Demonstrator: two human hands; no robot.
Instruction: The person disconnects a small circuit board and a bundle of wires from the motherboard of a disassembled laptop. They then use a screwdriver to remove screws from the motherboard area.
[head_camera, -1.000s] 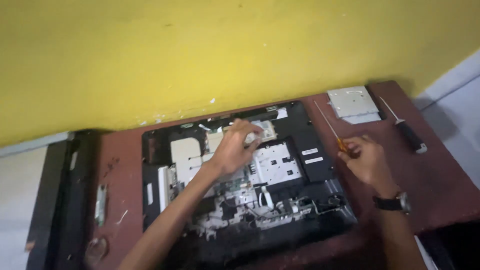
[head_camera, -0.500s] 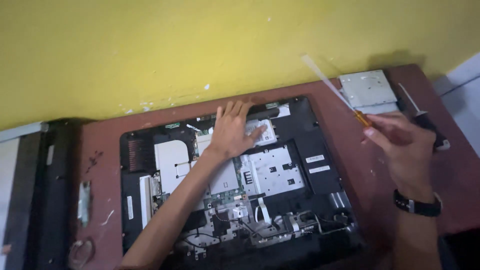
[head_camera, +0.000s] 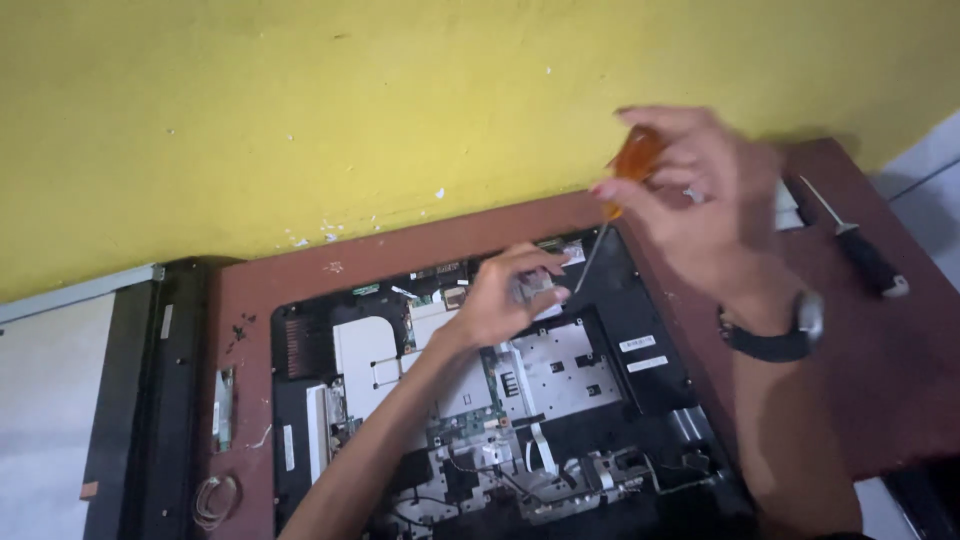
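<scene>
An opened laptop base (head_camera: 640, 330) lies on a dark red table (head_camera: 300, 275), its circuit board and metal shields exposed. My left hand (head_camera: 505, 295) rests on the upper middle of the board, fingers curled around a small part there. My right hand (head_camera: 690, 195) is raised above the laptop's top right corner and grips an orange-handled screwdriver (head_camera: 635, 160). Its thin shaft slants down to the left, with the tip close to my left fingertips. A black watch (head_camera: 775, 335) is on my right wrist.
A second screwdriver with a black handle (head_camera: 865, 250) lies on the table at the far right. A detached dark panel (head_camera: 150, 400) lies along the table's left edge. A yellow wall (head_camera: 300, 110) rises directly behind the table.
My right hand swung the orange screwdriver up and around, from lying to the right of the laptop to pointing down at the board. My left hand stayed on the upper board.
</scene>
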